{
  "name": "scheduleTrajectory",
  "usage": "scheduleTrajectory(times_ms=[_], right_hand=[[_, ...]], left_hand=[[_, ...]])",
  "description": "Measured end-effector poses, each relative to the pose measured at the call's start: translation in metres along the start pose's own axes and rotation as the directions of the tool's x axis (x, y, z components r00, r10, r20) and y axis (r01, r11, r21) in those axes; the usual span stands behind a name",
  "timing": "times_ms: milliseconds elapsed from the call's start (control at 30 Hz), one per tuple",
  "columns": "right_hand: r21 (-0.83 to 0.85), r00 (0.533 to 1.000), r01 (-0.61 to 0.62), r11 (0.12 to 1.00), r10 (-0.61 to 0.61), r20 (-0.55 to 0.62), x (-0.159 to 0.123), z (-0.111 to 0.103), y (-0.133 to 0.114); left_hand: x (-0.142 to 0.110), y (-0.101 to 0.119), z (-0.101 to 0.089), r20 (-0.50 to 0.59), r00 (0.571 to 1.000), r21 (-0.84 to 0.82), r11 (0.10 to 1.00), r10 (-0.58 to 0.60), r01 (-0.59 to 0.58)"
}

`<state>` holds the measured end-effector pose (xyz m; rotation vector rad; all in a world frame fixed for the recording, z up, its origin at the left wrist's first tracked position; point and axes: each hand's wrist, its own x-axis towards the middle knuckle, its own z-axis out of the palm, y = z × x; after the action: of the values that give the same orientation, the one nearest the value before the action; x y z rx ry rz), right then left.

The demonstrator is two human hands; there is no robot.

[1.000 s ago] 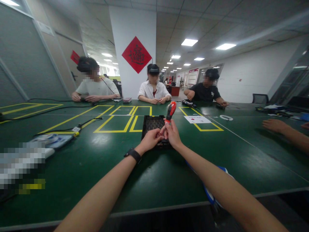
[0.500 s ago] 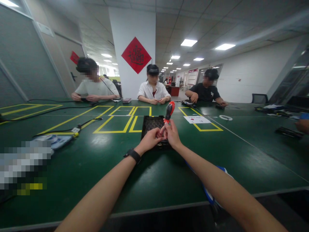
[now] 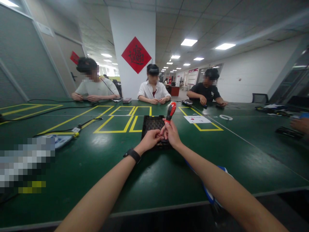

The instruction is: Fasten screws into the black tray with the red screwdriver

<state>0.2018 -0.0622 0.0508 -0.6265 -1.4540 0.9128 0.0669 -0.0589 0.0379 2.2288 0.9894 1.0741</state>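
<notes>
A screwdriver with a red and black handle [image 3: 171, 112] stands tilted in my right hand [image 3: 173, 134], its handle pointing up. My right fingers are closed round its lower part and shaft. My left hand [image 3: 150, 139] is closed in a pinch beside the shaft's lower end; whatever lies between its fingertips is too small or hidden to make out. Both hands are over the near part of a black rectangular case [image 3: 146, 124] with a patterned inside. The screwdriver's tip is hidden among my fingers.
On the green table [image 3: 116, 180] a white sheet [image 3: 197, 119] and a white ring [image 3: 226, 117] lie to the right. A bagged item with a black cable [image 3: 90, 121] is at left. Blue-edged material [image 3: 209, 193] lies under my right forearm. Several people sit around the table.
The screwdriver's handle has shifted slightly and turned in my right hand. My left hand stays almost in place. Across the table, the person in black has lowered one hand.
</notes>
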Motion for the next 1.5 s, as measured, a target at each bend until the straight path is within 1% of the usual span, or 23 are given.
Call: scheduleTrajectory(times_ms=[167, 333, 500, 633, 700, 800, 933, 1000, 1133, 1267, 1433, 1500], right_hand=[[-0.014, 1.000, 0.011, 1.000, -0.011, -0.003, -0.0025, 0.0019, -0.0030], [-0.013, 1.000, -0.001, 1.000, 0.001, 0.008, -0.0025, 0.0016, -0.0020], [0.028, 1.000, 0.000, 1.000, -0.001, 0.012, 0.0004, -0.0005, 0.0021], [0.032, 1.000, 0.001, 0.999, -0.001, 0.011, 0.0010, -0.0004, 0.0029], [0.024, 1.000, 0.008, 1.000, -0.008, -0.002, 0.0003, 0.0002, 0.0020], [0.014, 1.000, 0.017, 1.000, -0.017, -0.011, -0.0009, 0.0014, 0.0000], [0.020, 1.000, 0.018, 1.000, -0.018, 0.008, -0.0010, 0.0018, -0.0013], [0.028, 1.000, 0.016, 0.999, -0.016, 0.019, -0.0003, 0.0012, -0.0007], [0.037, 1.000, 0.005, 0.999, -0.006, 0.028, 0.0012, -0.0008, 0.0021], [0.022, 1.000, 0.003, 1.000, -0.004, 0.023, 0.0013, -0.0009, 0.0028], [0.005, 1.000, 0.017, 1.000, -0.017, -0.004, 0.0000, 0.0006, 0.0002], [0.004, 1.000, 0.013, 1.000, -0.013, 0.000, -0.0003, 0.0007, -0.0006]], left_hand=[[0.0005, -0.0003, 0.0014, -0.031, 0.999, -0.036, 0.999, -0.042, 0.041], [0.0003, -0.0012, 0.0010, -0.026, 0.999, -0.019, 0.999, -0.034, 0.034], [0.0004, -0.0034, 0.0005, 0.023, 1.000, -0.015, 1.000, 0.004, -0.003], [0.0002, -0.0016, 0.0008, 0.057, 0.998, -0.054, 0.998, 0.022, -0.019], [0.0000, -0.0008, 0.0012, 0.036, 0.999, -0.053, 0.999, 0.008, -0.006], [0.0002, -0.0020, 0.0018, -0.035, 0.999, 0.013, 1.000, -0.026, 0.026], [0.0006, -0.0060, 0.0021, -0.066, 0.998, 0.081, 0.997, -0.009, 0.014], [0.0004, -0.0065, 0.0017, -0.051, 0.999, 0.077, 0.997, 0.006, -0.002], [-0.0002, -0.0037, -0.0004, 0.013, 0.999, 0.046, 0.998, 0.040, -0.041], [0.0004, -0.0018, -0.0009, 0.047, 0.998, 0.015, 0.999, 0.043, -0.044], [0.0012, -0.0043, 0.0027, -0.057, 0.998, 0.040, 0.999, -0.033, 0.035], [0.0011, -0.0040, 0.0026, -0.058, 0.998, 0.041, 0.998, -0.040, 0.042]])
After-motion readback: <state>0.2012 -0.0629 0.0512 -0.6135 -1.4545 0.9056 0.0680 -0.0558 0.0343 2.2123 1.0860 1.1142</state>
